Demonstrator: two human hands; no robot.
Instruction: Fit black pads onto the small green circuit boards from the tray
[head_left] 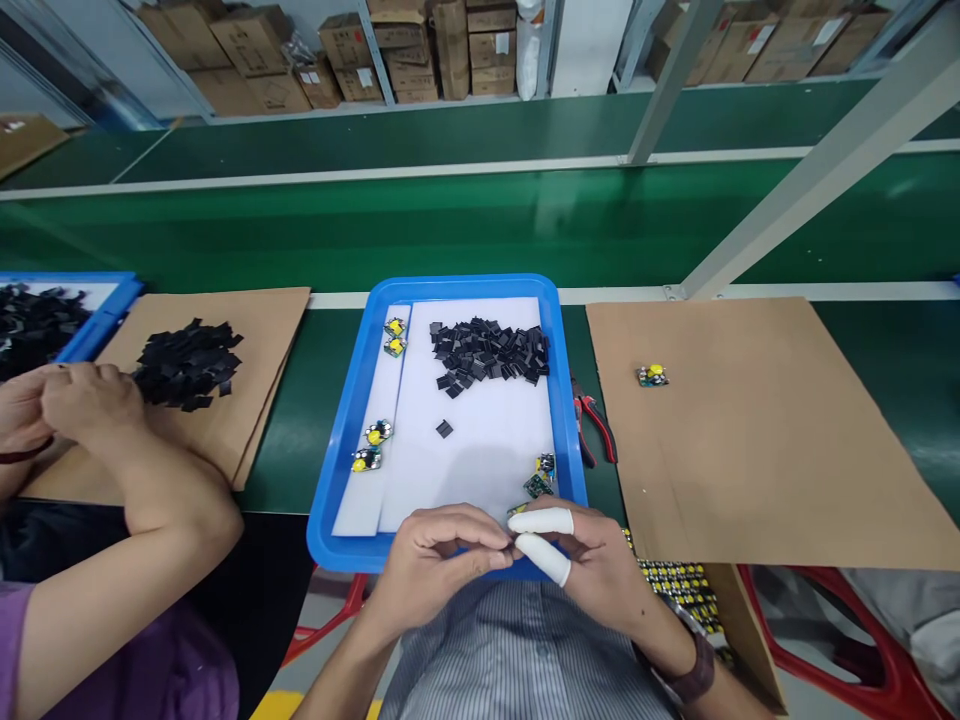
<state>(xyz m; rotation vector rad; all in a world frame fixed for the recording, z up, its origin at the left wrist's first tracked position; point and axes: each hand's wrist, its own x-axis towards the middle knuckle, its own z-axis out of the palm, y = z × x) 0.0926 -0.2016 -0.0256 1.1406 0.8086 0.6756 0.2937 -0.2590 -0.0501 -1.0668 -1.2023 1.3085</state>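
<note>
Over the front rim of the blue tray (346,400), my left hand (442,560) and my right hand (592,560) meet fingertip to fingertip. Both are closed in a pinch; whatever sits between the tips is too small and covered to name. White finger cots cover the thumb and index finger of the right hand. Just beyond its fingertips, a small circuit board (517,509) is partly hidden, with another board (538,484) close by. A pile of black rectangular pieces (491,352) lies on the tray's white liner, and one loose black piece (444,428) lies nearer me.
Several boards with yellow parts (375,432) line the tray's left side. Red-handled pliers (598,425) lie right of it, beside cardboard (757,440) bearing one board (652,375). At left, a co-worker's hands (90,405) are beside a black pile (187,363). A metal post (810,160) rises at right.
</note>
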